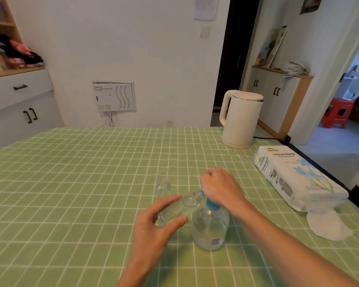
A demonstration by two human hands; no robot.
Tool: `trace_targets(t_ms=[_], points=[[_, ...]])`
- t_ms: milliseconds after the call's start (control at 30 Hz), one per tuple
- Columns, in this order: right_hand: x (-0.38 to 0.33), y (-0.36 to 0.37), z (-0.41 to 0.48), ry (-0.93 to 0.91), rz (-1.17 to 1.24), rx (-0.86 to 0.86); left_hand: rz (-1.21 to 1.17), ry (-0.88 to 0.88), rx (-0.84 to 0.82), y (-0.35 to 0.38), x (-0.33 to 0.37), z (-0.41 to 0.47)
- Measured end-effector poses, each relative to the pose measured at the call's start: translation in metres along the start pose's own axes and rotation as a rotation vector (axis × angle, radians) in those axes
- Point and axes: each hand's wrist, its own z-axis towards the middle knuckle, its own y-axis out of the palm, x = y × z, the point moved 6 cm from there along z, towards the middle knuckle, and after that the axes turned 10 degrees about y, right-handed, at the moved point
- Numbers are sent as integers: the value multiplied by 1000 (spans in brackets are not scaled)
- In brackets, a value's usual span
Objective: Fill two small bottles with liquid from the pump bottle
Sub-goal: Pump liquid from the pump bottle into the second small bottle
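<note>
A clear pump bottle (210, 230) with a blue collar stands upright on the green checked tablecloth (81, 183). My right hand (220, 187) sits on top of its pump head, fingers curled over it. My left hand (153, 224) holds a small clear bottle (178, 208) tilted, its mouth up against the pump's nozzle. A second small clear bottle (163, 184) stands on the cloth just behind, untouched.
A white electric kettle (239, 119) stands at the back right. A tissue paper pack (294, 177) lies near the right edge, with a loose tissue (327, 224) in front of it. The table's right edge drops to the floor.
</note>
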Motion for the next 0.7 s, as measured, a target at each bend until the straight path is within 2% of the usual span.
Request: trace_targets(t_ms=[267,700], points=[[-6,-7,3,-37,5,-22,-4,-15,12,-2,7,1],[2,3,2,4,9,-15,-3,-3,-6,1,1,-1]])
